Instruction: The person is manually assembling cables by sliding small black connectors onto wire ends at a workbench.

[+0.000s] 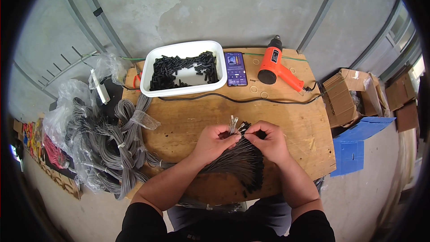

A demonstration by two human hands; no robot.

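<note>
Over the wooden table [179, 118], my left hand [214, 142] is closed around several thin wires [233, 123], whose pale, shiny ends stick up above the fingers. Close beside it, my right hand [269, 140] pinches with thumb and forefinger at a wire end; the small piece between the fingertips is too small to make out. Under both hands a fan of grey wires [228, 161] spreads across the table, many of them tipped with black sleeves [256, 175]. A white plastic tub [148, 74] behind the hands holds a lot of short black tubes [168, 74].
An orange heat gun [272, 65] lies at the back right, its black cord [233, 99] crossing the table. A phone [236, 69] rests beside the tub, near rubber bands [254, 89]. Coiled grey cables [121, 148] and plastic bags crowd the left. Cardboard boxes [354, 92] stand right.
</note>
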